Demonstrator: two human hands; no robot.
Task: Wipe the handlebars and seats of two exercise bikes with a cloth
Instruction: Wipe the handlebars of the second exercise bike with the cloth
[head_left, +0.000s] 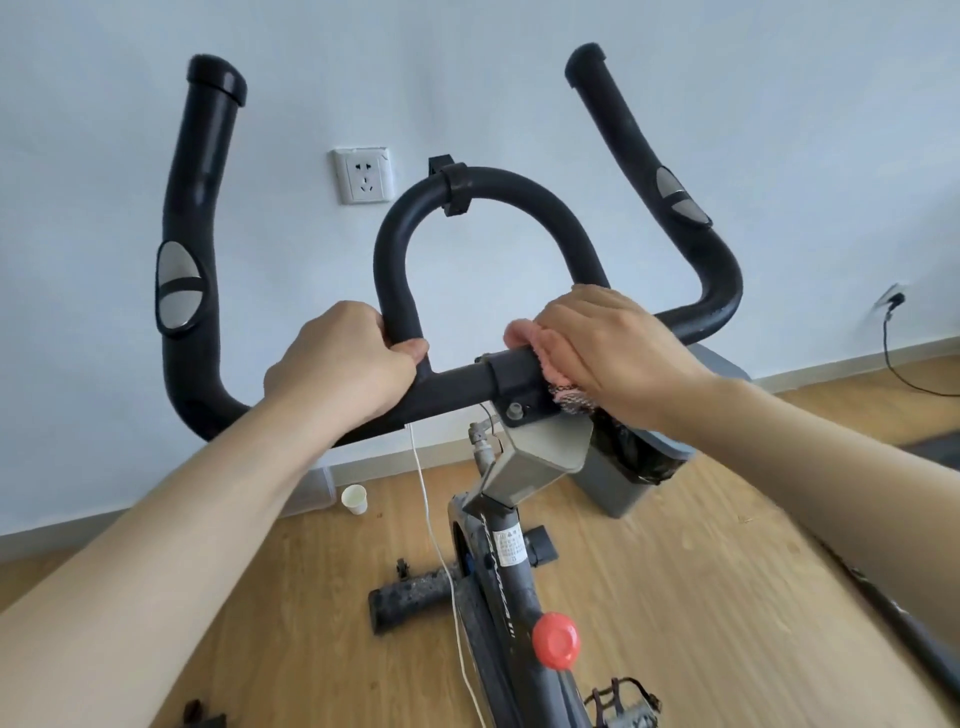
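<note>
The black handlebars (483, 187) of an exercise bike fill the view, with two upswept horns and a centre loop. My left hand (340, 366) grips the crossbar where the loop's left leg meets it. My right hand (610, 348) presses a pink cloth (524, 338) onto the crossbar just right of the centre clamp (519, 384). Most of the cloth is hidden under the hand. The bike's frame (498, 561) and red knob (556, 639) show below. No seat is in view.
A white wall with a socket (363, 176) stands behind the bike. On the wooden floor are a paper cup (355, 499), a grey bin with a black bag (631, 467), a white cable (436, 535) and the bike's front foot (410, 597). A pedal (621, 699) shows at the bottom.
</note>
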